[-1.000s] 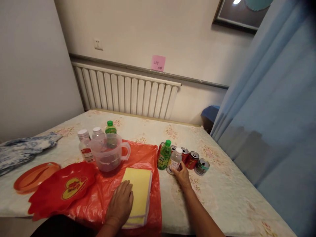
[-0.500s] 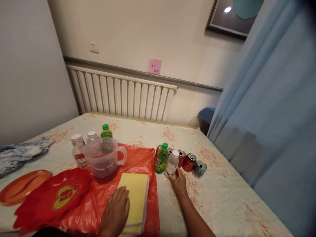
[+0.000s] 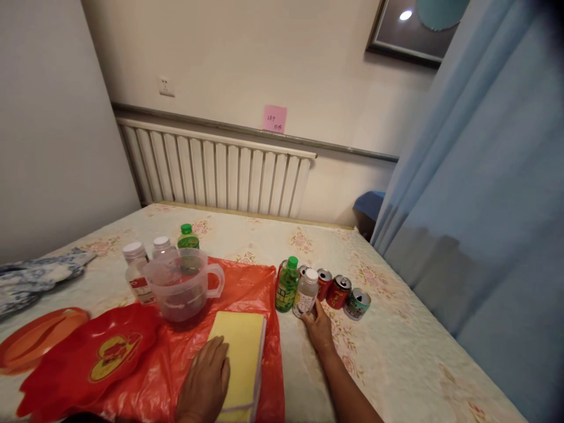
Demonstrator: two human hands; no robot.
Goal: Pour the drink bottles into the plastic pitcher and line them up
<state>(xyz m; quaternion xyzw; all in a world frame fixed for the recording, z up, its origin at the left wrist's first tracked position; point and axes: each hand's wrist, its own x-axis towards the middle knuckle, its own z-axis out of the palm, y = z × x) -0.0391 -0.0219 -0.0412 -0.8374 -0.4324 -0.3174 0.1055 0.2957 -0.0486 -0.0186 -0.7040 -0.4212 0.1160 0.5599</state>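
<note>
While our left hand lies flat and open on the yellow pad atop the red plastic bag, our right hand reaches the white-capped bottle — fingers touching its base, not wrapped — between the green bottle and the cans.

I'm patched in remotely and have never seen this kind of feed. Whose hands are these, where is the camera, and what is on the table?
There is no machine: a person wears a camera on the head, looking down at their own bare hands. The left hand lies flat on a yellow pad that sits on a red plastic bag. The right hand touches the base of a white-capped bottle, next to a green bottle and a row of cans. A clear jug stands further left on the table. Neither hand lifts anything.
</note>
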